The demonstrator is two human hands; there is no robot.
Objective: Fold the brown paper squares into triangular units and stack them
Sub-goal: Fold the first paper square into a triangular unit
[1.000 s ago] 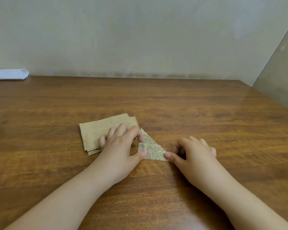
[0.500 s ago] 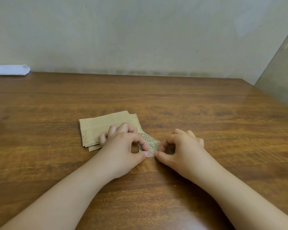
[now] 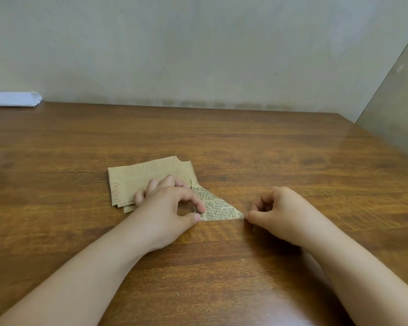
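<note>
**foldfan22:** So what's the setup here? Going big to small: wooden table (image 3: 292, 161) filling most of the view, a pile of brown paper squares (image 3: 141, 177) sitting a bit left of the middle, and one folded triangle (image 3: 216, 208) with newspaper print lying flat just right of that pile, its far tip touching or overlapping the pile's edge.

**paperjam:** Yep. Left hand (image 3: 167, 205) has its index finger and thumb curled onto the triangle's left corner, pinning it to the table, with the other fingers resting on the pile. Right hand (image 3: 276, 212) is curled up, thumb tip right at the triangle's right-hand point. Looks like it's pressing or pinching that tip, but I honestly can't tell if it's got hold of the paper.

**foldfan22:** What would you worry about?

**paperjam:** Biggest risk imo: those left fingers lying on the pile. Slide the hand and the top squares fan out or drag along. Next, if the right thumb pushes sideways instead of straight down, the layers could shift and the crease goes crooked. Smallest thing: that sharp tip could crumple under a hard press.
</note>
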